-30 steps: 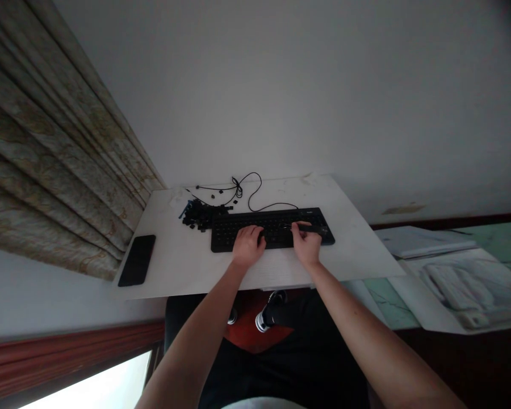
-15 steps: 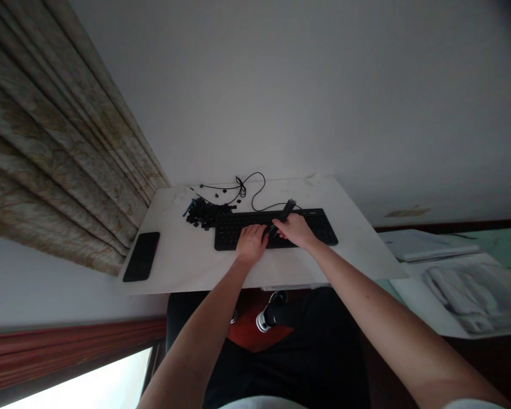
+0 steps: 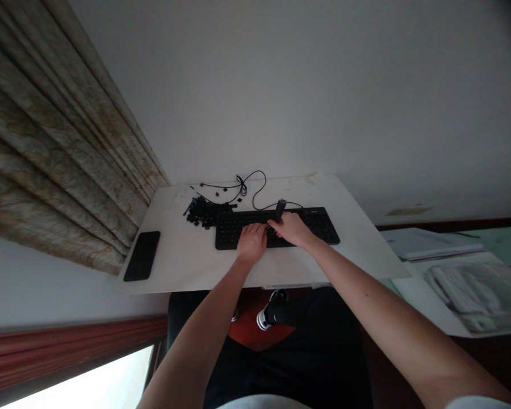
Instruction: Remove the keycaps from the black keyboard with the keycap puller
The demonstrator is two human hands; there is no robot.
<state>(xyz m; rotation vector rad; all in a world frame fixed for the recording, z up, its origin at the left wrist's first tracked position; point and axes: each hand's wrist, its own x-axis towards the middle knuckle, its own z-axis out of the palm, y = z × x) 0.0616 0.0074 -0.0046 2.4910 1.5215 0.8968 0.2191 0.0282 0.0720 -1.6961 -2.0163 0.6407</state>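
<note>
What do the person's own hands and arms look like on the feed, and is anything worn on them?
The left hand and right hand are ungloved, with no watch visible. Both forearms are bare; the right forearm has a small dark spot. A pale sleeve edges into view on the right arm only.

Centre of the frame: two hands (image 3: 252, 244), one keyboard (image 3: 229, 230), one black tool (image 3: 280, 210), one cable (image 3: 242, 184); left of centre, one heap of small pieces (image 3: 204, 212), one phone (image 3: 142, 256).
</note>
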